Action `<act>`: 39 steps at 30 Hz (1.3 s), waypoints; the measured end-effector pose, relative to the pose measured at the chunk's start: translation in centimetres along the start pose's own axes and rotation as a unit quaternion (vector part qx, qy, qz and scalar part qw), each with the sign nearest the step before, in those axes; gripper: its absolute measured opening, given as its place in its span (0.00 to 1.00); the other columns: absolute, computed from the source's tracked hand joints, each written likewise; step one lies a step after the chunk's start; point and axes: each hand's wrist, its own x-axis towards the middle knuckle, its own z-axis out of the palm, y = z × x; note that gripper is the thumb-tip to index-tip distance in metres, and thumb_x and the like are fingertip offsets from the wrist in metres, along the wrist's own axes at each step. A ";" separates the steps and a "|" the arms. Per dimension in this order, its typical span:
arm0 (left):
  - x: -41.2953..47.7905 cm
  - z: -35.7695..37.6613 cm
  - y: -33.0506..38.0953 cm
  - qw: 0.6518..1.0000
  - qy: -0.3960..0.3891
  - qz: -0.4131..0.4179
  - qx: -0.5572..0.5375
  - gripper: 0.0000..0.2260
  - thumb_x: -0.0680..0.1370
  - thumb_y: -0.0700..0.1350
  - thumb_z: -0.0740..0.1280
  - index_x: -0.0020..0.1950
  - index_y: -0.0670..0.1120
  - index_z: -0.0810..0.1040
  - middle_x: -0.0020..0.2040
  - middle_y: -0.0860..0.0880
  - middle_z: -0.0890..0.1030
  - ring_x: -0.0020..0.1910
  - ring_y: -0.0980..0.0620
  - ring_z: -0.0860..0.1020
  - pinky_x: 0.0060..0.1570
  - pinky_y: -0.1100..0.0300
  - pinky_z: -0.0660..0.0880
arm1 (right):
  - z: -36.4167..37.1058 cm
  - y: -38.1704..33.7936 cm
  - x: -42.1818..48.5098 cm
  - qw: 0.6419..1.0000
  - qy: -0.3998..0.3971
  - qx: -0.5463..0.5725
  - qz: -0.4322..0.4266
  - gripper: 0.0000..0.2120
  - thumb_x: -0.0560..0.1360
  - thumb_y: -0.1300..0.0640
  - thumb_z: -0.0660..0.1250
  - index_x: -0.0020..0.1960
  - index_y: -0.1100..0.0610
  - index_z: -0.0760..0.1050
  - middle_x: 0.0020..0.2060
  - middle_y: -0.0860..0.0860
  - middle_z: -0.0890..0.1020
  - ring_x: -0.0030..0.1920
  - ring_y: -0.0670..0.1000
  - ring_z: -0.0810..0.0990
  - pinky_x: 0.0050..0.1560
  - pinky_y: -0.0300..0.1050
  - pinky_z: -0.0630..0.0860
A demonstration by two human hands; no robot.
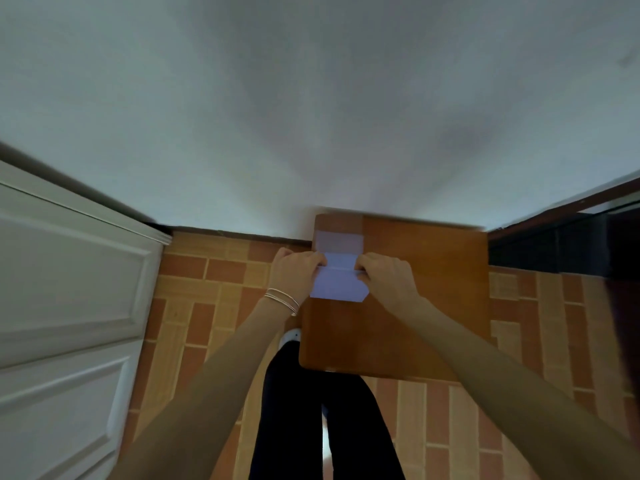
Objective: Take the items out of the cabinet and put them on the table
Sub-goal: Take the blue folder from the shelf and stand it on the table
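Both hands grip the packet (337, 284) by its ends: left hand (297, 271) and right hand (388, 276), fingers curled round it. Its long axis runs crosswise between them, over the left part of the table (436, 299). I cannot tell whether it touches down yet.

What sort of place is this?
Likely a home room: tiled floor, white panelled door, small wooden table against a wall, where left hand and right hand hold a white item.
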 end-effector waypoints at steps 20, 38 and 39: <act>2.3 1.0 -1.1 0.990 0.106 0.065 0.062 0.12 0.59 0.40 0.80 0.39 0.47 0.82 0.44 0.46 0.79 0.42 0.44 0.77 0.39 0.54 0.73 | 1.6 1.1 2.7 0.991 0.111 -0.067 -0.037 0.10 0.61 0.62 0.78 0.36 0.56 0.77 0.33 0.51 0.79 0.32 0.51 0.75 0.24 0.35 0.61; 6.1 2.4 -1.5 0.998 -0.006 0.027 0.058 0.13 0.58 0.37 0.79 0.36 0.47 0.79 0.31 0.50 0.79 0.29 0.49 0.78 0.34 0.59 0.74 | 0.5 2.0 5.3 0.992 0.063 -0.100 -0.038 0.12 0.58 0.63 0.77 0.36 0.54 0.77 0.25 0.49 0.75 0.23 0.49 0.72 0.24 0.35 0.56; 6.4 2.5 -1.5 0.998 -0.003 0.029 0.058 0.12 0.58 0.37 0.79 0.36 0.47 0.79 0.30 0.50 0.79 0.28 0.49 0.78 0.32 0.60 0.74 | 0.4 2.2 5.4 0.992 0.066 -0.097 -0.036 0.12 0.58 0.63 0.77 0.36 0.54 0.77 0.25 0.49 0.76 0.23 0.49 0.72 0.24 0.36 0.56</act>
